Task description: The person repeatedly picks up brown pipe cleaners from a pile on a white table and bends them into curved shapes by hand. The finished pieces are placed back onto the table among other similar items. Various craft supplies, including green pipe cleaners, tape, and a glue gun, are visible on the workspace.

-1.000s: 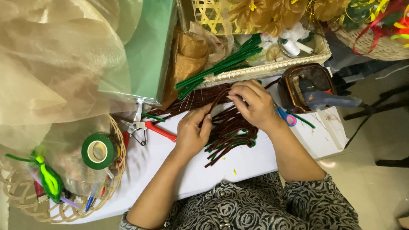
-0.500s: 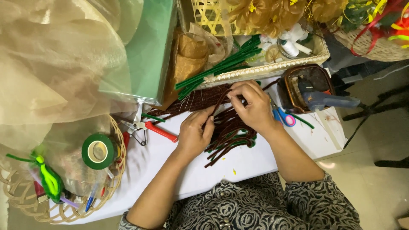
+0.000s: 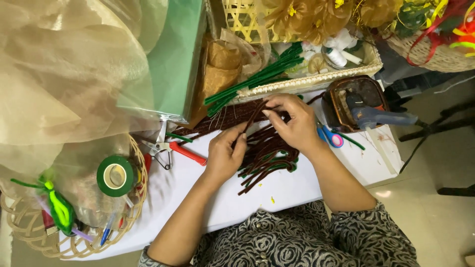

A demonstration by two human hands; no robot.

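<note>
My left hand (image 3: 225,157) and my right hand (image 3: 293,122) meet over a heap of dark brown pipe cleaners (image 3: 264,158) on the white table (image 3: 198,198). Between them they pinch one brown pipe cleaner (image 3: 252,118), the left hand at its lower end and the right hand at its upper end. More brown pipe cleaners (image 3: 222,121) lie spread behind the hands, toward the back of the table.
Red-handled pliers (image 3: 173,148) lie left of my hands. A roll of green tape (image 3: 116,176) rests in a wicker basket (image 3: 29,232). Green pipe cleaners (image 3: 257,79) lean on a tray (image 3: 371,66). A glue gun (image 3: 378,117) and blue scissors (image 3: 329,136) sit right.
My right hand has lifted one brown pipe cleaner clear of the heap, and my left hand has slid up to pinch its lower end.
</note>
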